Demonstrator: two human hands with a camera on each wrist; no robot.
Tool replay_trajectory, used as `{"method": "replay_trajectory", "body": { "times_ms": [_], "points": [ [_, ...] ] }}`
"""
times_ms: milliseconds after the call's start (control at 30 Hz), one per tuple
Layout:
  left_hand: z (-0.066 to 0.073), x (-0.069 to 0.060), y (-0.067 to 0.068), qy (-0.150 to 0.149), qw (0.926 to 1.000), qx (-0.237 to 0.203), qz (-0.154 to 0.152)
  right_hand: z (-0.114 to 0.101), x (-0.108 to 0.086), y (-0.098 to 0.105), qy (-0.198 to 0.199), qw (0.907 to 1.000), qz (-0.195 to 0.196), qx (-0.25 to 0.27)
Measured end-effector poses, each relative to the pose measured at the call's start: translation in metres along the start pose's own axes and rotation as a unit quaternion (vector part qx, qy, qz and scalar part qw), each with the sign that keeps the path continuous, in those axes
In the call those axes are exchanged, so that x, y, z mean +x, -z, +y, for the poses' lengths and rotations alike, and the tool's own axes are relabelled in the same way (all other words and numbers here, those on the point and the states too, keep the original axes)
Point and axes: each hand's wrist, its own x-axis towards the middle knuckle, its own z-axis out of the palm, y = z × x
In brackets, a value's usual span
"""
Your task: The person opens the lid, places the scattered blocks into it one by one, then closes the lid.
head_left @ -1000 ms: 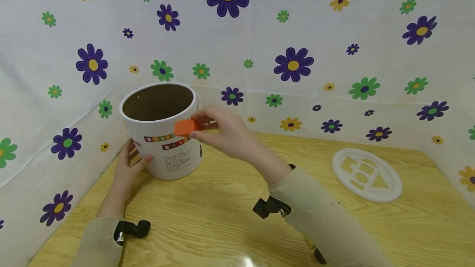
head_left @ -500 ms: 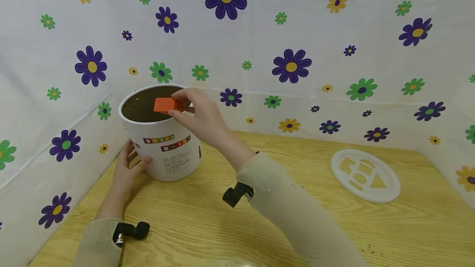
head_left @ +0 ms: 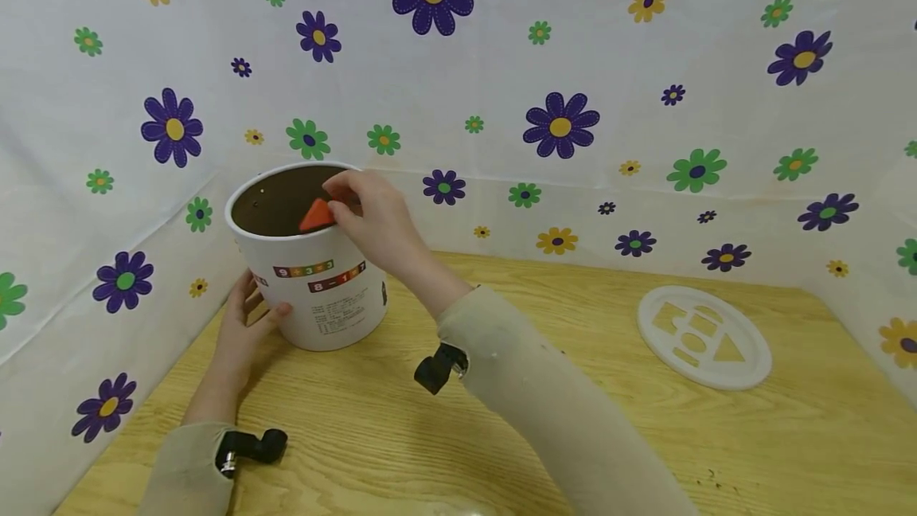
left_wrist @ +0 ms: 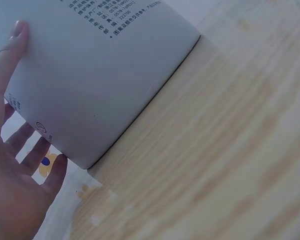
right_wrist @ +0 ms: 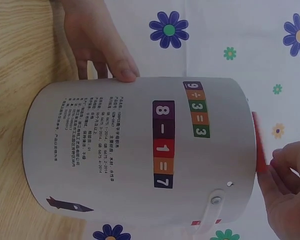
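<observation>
A white bucket (head_left: 325, 281) with printed sums stands upright on the table, its dark mouth facing up. My left hand (head_left: 247, 321) rests against its lower left side, the thumb laid along the wall and the fingers spread behind it, as the left wrist view (left_wrist: 20, 190) also shows. At the near right of the rim is my right hand (head_left: 372, 217), thumb and forefinger apart. An orange-red block (head_left: 318, 216) sits tilted at the mouth beside the thumb, no longer between both fingertips. In the right wrist view the block (right_wrist: 260, 142) is blurred at the rim.
A round white plate (head_left: 759, 365) with cut-out shapes lies at the right of the wooden table (head_left: 573, 325). A flower-print cloth (head_left: 487, 62) hangs behind and at the left, close to the bucket. A handle (right_wrist: 210, 210) hangs on the bucket's side.
The right hand has carried the block leftward and up from in front of the bucket to its mouth. The block has turned and slipped from the pinch. The left hand has stayed put.
</observation>
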Motion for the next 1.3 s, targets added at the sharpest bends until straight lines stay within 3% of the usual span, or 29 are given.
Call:
{"method": "replay_trajectory", "body": {
  "times_ms": [233,533,967,1300],
  "points": [
    [0.0,0.001,0.0,-0.001,1.0,-0.006,-0.002,-0.001,-0.002,-0.002,-0.014,0.9999,-0.002,0.005],
    [0.001,0.003,0.0,0.001,1.0,-0.008,-0.001,-0.006,-0.017,0.004,0.014,0.9992,-0.013,0.035],
    [0.001,0.002,0.001,-0.004,1.0,-0.001,0.002,-0.003,-0.07,0.03,-0.024,0.9891,-0.051,0.136],
    [0.0,0.002,0.001,0.0,1.0,-0.002,0.002,0.006,-0.115,0.058,-0.051,0.9862,-0.072,0.14]
  ]
}}
